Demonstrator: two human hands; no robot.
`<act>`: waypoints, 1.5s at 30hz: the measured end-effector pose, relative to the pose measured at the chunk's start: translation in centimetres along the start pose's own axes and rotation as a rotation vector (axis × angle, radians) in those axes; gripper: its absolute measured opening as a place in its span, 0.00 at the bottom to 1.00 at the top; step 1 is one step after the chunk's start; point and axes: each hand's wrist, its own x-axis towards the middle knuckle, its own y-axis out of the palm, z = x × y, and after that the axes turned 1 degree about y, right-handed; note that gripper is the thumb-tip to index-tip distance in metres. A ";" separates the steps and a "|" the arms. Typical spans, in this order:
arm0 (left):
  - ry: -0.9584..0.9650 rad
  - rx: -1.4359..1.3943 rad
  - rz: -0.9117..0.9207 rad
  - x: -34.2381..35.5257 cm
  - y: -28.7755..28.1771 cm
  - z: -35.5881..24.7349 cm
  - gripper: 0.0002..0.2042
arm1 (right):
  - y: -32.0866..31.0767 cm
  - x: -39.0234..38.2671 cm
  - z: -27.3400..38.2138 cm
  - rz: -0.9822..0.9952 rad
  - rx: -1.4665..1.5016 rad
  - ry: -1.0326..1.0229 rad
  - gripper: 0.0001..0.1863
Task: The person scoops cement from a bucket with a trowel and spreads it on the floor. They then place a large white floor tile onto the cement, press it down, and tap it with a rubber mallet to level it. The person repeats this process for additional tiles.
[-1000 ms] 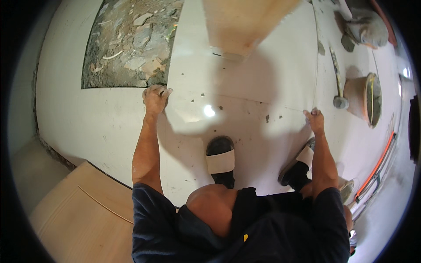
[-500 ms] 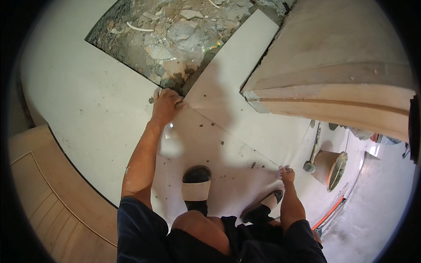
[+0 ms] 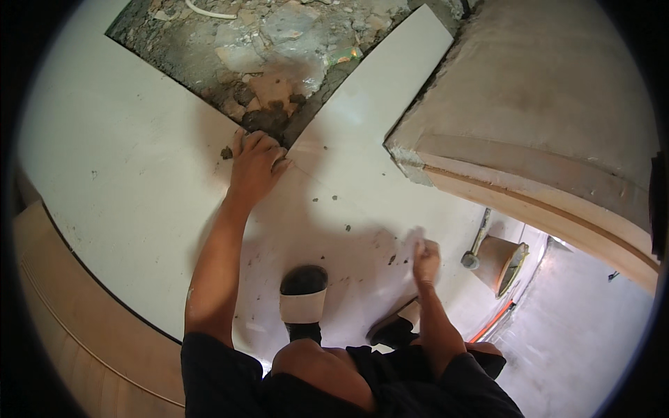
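Left fingers (image 3: 256, 141) at the corner of pale, dark-specked floor tile (image 3: 313, 233).

Left fingers (image 3: 255, 144) on tile (image 3: 296, 216), right fingers (image 3: 422, 251) unclear

The right fingers (image 3: 421, 249) are blurred; the top edge crops the rubble (image 3: 261, 52).

the floor tiles (image 3: 125, 188) are off-white, flecked with dark grey specks (image 3: 348, 228) and tinged faintly pink toward the person. beyond their top edge, the rubble (image 3: 237, 56) is mottled grey and brown, its curved strip (image 3: 209, 12) white, its scrap (image 3: 343, 56) green and orange. toward the tiles' right edge, the bucket (image 3: 493, 261) is dull tan, the mallet head (image 3: 471, 260) grey, the long strip (image 3: 492, 322) orange-red. the slipper (image 3: 302, 306) is black with a cream band; along the tiles' lower left edge, the panel (image 3: 111, 341) is tan with a paler line.
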 end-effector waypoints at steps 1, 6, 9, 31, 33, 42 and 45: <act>-0.003 -0.004 -0.004 0.0 0.0 0.0 0.10 | 0.6 -0.2 4.1 0.097 0.154 -0.107 0.09; -0.011 -0.016 0.036 0.1 -0.1 0.0 0.10 | 3.2 4.2 23.3 -0.007 0.267 -0.922 0.13; -0.033 -0.025 0.072 0.3 -0.3 -0.1 0.10 | 4.2 9.3 31.2 -0.178 0.089 -1.083 0.12; -0.068 -0.065 0.036 0.1 -0.3 -0.3 0.13 | 5.2 18.6 35.4 -0.052 -0.397 -1.066 0.17; 0.001 0.011 -0.031 0.7 0.4 0.3 0.14 | 5.1 18.8 36.1 0.055 -0.493 -1.019 0.18; -0.036 -0.002 0.058 -0.2 0.3 0.5 0.14 | 3.8 16.7 35.3 0.191 -0.604 -1.187 0.22; -0.053 -0.013 0.085 0.0 -0.1 0.2 0.14 | 3.2 15.3 35.1 0.135 -0.554 -1.271 0.21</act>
